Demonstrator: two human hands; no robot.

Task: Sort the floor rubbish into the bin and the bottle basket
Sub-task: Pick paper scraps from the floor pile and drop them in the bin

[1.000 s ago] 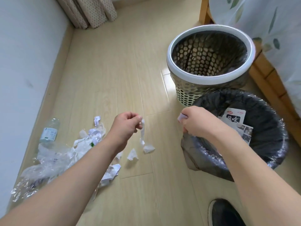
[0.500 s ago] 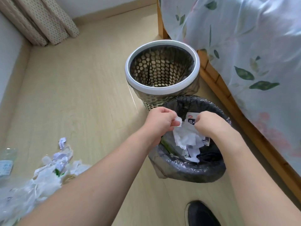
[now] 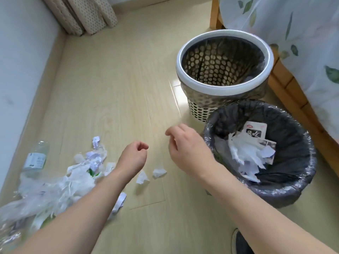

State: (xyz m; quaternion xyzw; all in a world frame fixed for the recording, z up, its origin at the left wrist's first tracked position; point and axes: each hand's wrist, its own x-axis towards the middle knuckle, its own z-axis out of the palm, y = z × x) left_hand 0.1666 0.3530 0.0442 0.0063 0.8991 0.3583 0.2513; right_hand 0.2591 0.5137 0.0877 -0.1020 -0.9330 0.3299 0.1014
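A black-lined bin (image 3: 286,187) stands at the right with torn white paper (image 3: 244,154) and printed packets inside. Behind it is the perforated bottle basket (image 3: 220,88) with a white rim, holding nothing I can see. My left hand (image 3: 134,158) hovers over the floor, fingers curled, holding nothing. My right hand (image 3: 187,147) hovers just left of the bin, fingers loosely bent and empty. Two small paper scraps (image 3: 159,172) lie on the floor below my hands. A heap of crumpled paper and clear plastic (image 3: 60,184) spreads at the left, with a clear bottle (image 3: 35,158) beside the wall.
The wall and skirting run along the left. A curtain (image 3: 86,13) hangs at the back left. A wooden bed frame (image 3: 293,92) with a leaf-print cover borders the right. My dark shoe (image 3: 242,242) is at the bottom edge.
Both hands carried paper scraps to the bin and let them go there. They have swung back left over the floor, empty; more white paper now lies in the bin.
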